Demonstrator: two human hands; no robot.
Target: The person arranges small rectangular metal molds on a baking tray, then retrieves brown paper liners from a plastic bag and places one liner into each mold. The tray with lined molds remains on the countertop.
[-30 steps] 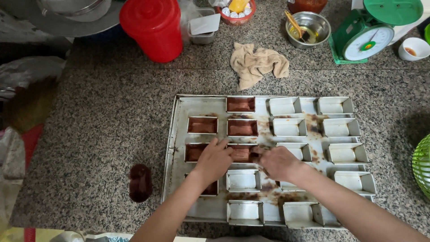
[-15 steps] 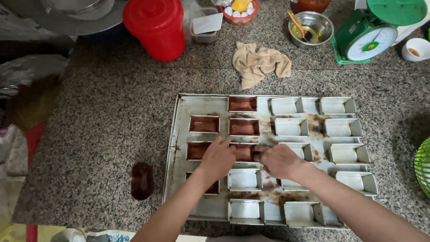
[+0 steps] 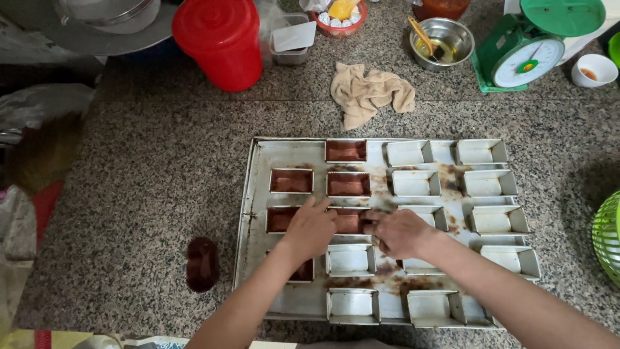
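Note:
A metal baking tray (image 3: 255,213) lies on the granite counter and carries several small rectangular tins. Those at the left and middle hold brown batter, such as one tin (image 3: 290,181); the rest are lined with white, such as another (image 3: 414,183). My left hand (image 3: 311,227) rests flat over the brown tins in the third row. My right hand (image 3: 397,231) has its fingers curled at the right end of a brown-filled tin (image 3: 349,223) between the two hands. What the fingertips pinch is hidden.
A dark brown lump (image 3: 202,264) lies on the counter left of the tray. At the back stand a red bucket (image 3: 221,40), a beige cloth (image 3: 371,92), a steel bowl (image 3: 445,42), a green kitchen scale (image 3: 536,45) and a small white bowl (image 3: 594,69). A green basket (image 3: 607,236) sits at the right edge.
Both hands stay over the third row of tins and have barely shifted. The view has drifted slightly.

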